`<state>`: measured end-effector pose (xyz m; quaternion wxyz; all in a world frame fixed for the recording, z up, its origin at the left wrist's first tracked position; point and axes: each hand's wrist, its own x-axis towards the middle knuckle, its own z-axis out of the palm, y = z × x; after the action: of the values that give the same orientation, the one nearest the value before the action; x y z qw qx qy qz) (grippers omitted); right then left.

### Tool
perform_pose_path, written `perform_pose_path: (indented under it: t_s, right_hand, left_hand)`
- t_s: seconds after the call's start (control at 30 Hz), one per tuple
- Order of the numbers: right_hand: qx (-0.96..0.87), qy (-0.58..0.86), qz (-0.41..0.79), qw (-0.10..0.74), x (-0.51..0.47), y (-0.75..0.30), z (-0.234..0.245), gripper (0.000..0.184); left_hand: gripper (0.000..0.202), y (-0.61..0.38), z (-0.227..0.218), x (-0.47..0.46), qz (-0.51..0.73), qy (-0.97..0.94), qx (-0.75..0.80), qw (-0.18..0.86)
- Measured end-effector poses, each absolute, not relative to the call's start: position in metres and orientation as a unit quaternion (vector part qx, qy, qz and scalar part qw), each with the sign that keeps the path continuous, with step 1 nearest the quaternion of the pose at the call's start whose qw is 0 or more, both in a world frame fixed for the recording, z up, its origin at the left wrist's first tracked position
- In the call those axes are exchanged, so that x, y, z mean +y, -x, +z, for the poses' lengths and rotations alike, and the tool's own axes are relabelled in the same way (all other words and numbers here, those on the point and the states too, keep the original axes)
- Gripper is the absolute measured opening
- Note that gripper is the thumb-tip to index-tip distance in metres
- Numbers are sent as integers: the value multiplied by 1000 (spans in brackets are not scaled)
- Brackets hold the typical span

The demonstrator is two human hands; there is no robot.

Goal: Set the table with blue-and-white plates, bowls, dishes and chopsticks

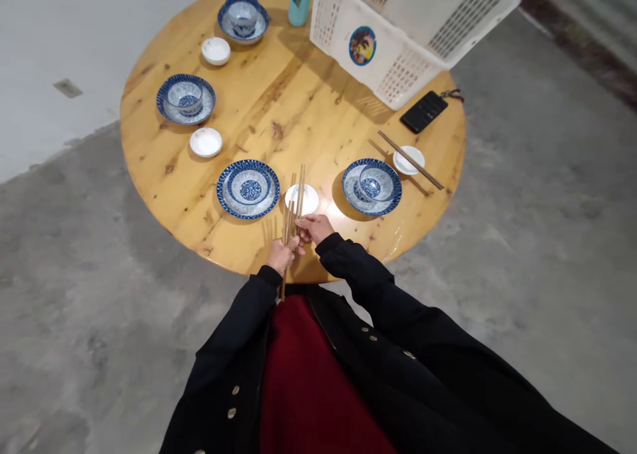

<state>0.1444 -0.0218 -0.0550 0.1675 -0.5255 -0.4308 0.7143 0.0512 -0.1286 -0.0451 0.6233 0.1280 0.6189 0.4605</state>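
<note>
My left hand (283, 253) is closed around a bundle of brown chopsticks (287, 225) at the table's near edge. Right beside it, my right hand (314, 228) pinches a pair of chopsticks (300, 190) that reaches over a small white dish (309, 200). Left of the hands sits a blue-patterned plate (223, 200) with a bowl (250, 187) in it. To the right is another blue-patterned plate (348, 192) holding a bowl (381, 183). Beyond that, chopsticks (415, 164) lie across a second small white dish (405, 164).
A large white plastic basket (393, 75) stands at the back right of the round wooden table (269, 109). Near it are a black phone (423, 111) and a teal container (298, 12). Two more plate-and-bowl sets and small white dishes (206, 142) line the left side.
</note>
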Motion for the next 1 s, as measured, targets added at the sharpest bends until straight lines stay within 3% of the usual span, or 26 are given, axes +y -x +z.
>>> perform_pose_path:
  t_s: [0.67, 1.0]
  right_hand:
    - [-448, 555, 686, 146, -23, -142, -67, 30]
    - [-538, 610, 564, 143, -20, -168, -72, 46]
  left_hand:
    - [27, -52, -59, -115, 436, -137, 642, 616]
    - [39, -51, -64, -116, 435, -153, 656, 597]
